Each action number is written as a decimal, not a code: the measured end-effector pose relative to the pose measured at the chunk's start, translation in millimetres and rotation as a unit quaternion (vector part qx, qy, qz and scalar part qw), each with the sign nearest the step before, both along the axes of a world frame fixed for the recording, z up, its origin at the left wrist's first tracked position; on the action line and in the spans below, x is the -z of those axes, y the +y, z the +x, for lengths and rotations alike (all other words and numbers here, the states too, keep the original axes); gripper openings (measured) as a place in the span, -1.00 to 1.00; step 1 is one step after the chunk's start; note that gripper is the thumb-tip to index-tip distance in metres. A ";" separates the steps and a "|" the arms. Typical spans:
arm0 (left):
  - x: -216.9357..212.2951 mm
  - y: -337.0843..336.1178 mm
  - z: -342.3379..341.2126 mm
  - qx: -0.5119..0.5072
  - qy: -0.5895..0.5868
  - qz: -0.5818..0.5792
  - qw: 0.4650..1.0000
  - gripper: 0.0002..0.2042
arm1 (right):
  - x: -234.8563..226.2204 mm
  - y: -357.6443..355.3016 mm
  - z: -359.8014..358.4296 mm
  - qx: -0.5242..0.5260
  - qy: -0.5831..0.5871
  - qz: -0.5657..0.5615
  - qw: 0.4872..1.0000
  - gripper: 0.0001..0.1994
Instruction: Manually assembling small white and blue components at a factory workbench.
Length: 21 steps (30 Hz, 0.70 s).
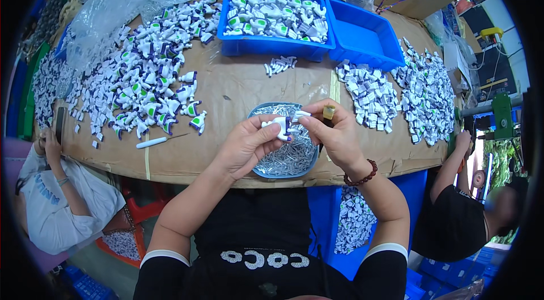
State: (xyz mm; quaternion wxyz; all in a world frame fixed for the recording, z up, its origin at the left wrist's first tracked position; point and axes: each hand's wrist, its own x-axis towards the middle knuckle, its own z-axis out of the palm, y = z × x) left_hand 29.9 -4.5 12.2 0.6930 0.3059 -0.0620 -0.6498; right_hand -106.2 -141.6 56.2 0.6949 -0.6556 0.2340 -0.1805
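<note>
Operator clothing and accessories
Black short-sleeved top with white-edged cuffs and white lettering across the front; dark red beaded bracelet (361, 177) on right wrist.

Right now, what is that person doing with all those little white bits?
A person holds a small white plastic piece with a purple tip in both hands, left hand and right hand, above a round blue dish of thin metal pins. Heaps of similar white pieces cover the brown table, and a blue bin holds more.

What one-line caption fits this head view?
Both hands hold a white plastic part over a dish of metal pins.
</note>
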 end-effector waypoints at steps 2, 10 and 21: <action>-0.5 -0.1 -0.2 0.000 -0.002 0.012 1.000 -0.77 | -2.1 0.0 0.3 0.006 0.006 0.010 1.000 -0.86; 3.4 -0.4 0.9 0.001 -0.013 0.014 1.000 -0.78 | -0.9 0.8 0.6 0.007 0.019 0.020 1.000 -0.88; -2.6 1.8 -5.1 -0.045 -0.061 0.028 0.997 -0.81 | 14.8 7.4 -4.5 0.007 -0.011 -0.159 0.987 -0.89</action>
